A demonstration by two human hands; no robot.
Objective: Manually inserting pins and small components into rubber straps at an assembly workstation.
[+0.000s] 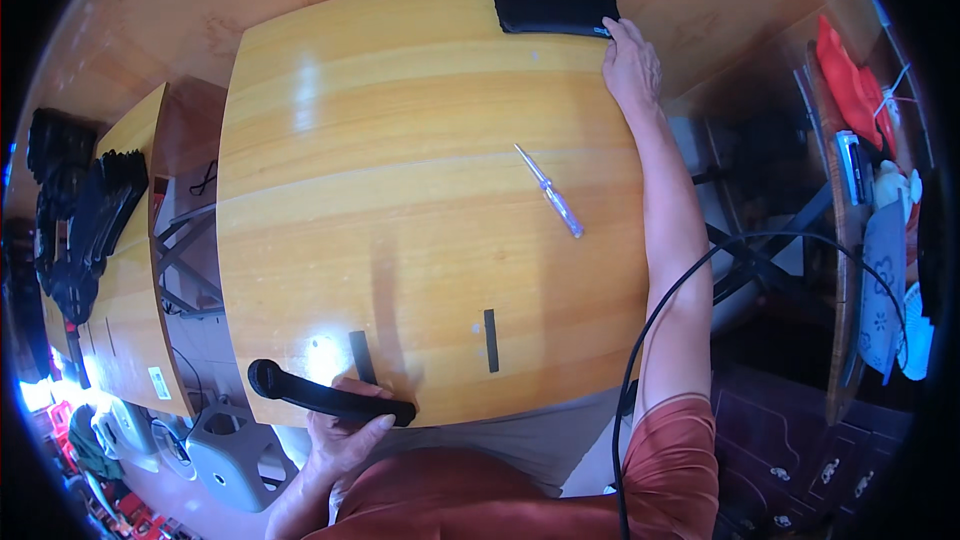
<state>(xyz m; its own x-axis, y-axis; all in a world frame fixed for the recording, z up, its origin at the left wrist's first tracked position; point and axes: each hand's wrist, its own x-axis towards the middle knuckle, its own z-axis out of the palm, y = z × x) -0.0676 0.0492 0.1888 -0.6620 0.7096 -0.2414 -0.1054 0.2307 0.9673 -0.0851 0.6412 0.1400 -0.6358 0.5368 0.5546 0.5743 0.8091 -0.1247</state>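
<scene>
Left grip (345, 437): thumb and fingers clasping a narrow black piece (318, 396) at the near edge of the desk (420, 210). Right grip (632, 65): touching a flat black piece (553, 10) at the far edge; closure indeterminable. Between them: a screwdriver (557, 202), lying flat.

We count two wooden surfaces: one near surface (420, 120) and one left-hand surface (125, 305). For the first, we find two black pieces, one flat piece (555, 10) and one long piece (320, 397), plus one slim screwdriver (563, 210) and two dark strips (491, 340). On the second we see one white label (158, 383). We also make out one grey stool (225, 460) and one black cable (770, 234). The dark pile (105, 200) holds several layers, too overlapped for us to number.
</scene>
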